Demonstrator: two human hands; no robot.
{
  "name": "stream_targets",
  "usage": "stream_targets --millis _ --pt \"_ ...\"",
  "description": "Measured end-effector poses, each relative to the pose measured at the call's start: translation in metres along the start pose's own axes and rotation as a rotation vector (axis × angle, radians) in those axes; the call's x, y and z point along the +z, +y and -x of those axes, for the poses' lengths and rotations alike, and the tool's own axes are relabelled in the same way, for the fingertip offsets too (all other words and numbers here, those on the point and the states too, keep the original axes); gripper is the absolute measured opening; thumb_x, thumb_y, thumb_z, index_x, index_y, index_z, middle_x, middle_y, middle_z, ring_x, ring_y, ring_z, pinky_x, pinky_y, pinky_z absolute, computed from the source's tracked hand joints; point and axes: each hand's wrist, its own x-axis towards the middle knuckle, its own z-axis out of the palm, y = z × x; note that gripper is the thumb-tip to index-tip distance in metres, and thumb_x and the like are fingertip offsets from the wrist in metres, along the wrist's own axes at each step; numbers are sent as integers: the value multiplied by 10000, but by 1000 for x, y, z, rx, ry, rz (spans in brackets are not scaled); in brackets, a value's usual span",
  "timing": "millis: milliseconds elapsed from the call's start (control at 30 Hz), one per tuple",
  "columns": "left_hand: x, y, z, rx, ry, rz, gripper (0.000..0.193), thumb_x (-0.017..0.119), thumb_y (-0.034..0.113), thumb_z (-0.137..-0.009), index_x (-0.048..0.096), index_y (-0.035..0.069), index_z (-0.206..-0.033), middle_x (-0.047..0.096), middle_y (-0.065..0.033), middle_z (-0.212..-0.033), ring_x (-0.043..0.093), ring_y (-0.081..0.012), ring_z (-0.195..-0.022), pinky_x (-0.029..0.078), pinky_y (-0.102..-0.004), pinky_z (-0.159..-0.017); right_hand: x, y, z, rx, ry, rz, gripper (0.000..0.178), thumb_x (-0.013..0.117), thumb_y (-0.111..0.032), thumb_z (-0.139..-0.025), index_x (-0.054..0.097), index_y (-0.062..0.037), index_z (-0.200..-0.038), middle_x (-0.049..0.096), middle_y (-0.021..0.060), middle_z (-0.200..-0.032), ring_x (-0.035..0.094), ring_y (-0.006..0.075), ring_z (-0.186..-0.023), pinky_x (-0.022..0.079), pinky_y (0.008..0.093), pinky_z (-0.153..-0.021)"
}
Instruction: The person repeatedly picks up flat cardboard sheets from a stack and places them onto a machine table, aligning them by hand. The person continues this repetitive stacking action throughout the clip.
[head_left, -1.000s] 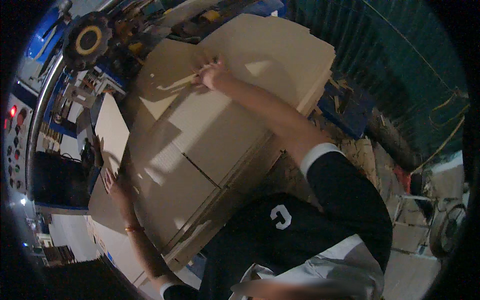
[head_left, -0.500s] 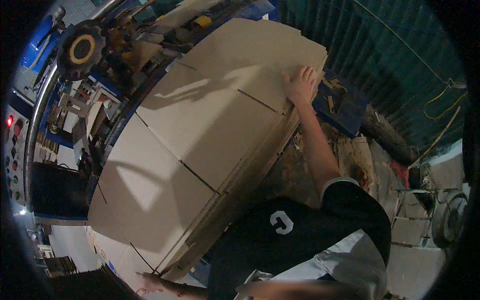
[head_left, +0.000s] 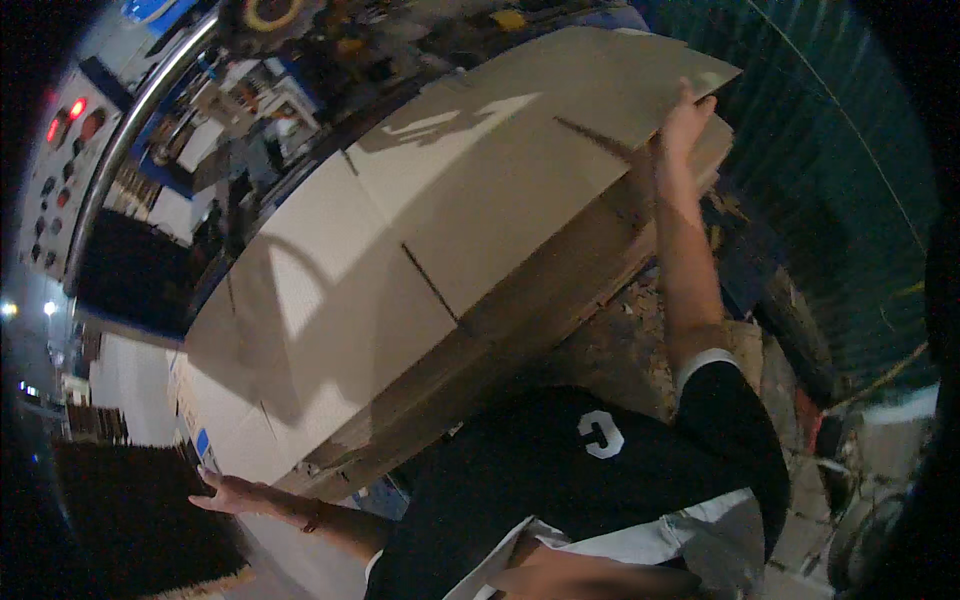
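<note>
A large slotted cardboard sheet (head_left: 370, 260) lies slantwise over a stack of cardboard sheets (head_left: 560, 290). Its right end is raised off the stack, leaving a gap there. My right hand (head_left: 684, 125) holds that raised end, its fingers closed at the edge and partly hidden. Down at the lower left, my left hand (head_left: 228, 494) has its fingers spread, next to the sheet's near end and holding nothing. Dark slots cut into the sheet's near and far edges, with crease lines between.
Beyond the stack runs a machine with a steel rail (head_left: 135, 130) and a handwheel (head_left: 272, 12). A control panel (head_left: 60, 180) with red lights stands at far left. Piled dark-edged cardboard (head_left: 140, 510) sits lower left. A green corrugated wall (head_left: 830, 130) rises at right.
My right hand has gone from lying flat on the sheet to lifting its right end. My left hand has come farther up and left, fingers spread. The whole view has shifted.
</note>
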Motion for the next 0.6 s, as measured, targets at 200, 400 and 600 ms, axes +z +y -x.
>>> stream_targets --millis 200,400,600 --pt "-8 -13 -3 -535 -267 1146 737 538 472 -842 251 55 -1377 307 -209 -1359 376 -312 -1221 314 -515 -1015 9 -76 -19 224 -412 -168 450 556 -21 -732 470 -10 -1174 560 101 -1081 542 224 -977 432 331 -838" --pt "-6 -13 -14 -811 -670 1155 558 546 357 -863 425 -14 -1262 504 -162 -1208 482 -236 -1121 379 -388 -980 -81 -171 75 -119 -571 566 582 559 -36 -794 348 8 -1335 459 114 -1313 443 209 -1185 332 317 -989" --pt "-52 42 77 -202 -902 527 455 575 312 -866 555 -39 -1154 538 -176 -1196 493 -283 -1130 373 -395 -969 -117 -149 137 -646 -1609 533 290 569 -123 -806 629 -129 -1090 560 60 -1227 471 262 -1196 358 443 -1005"
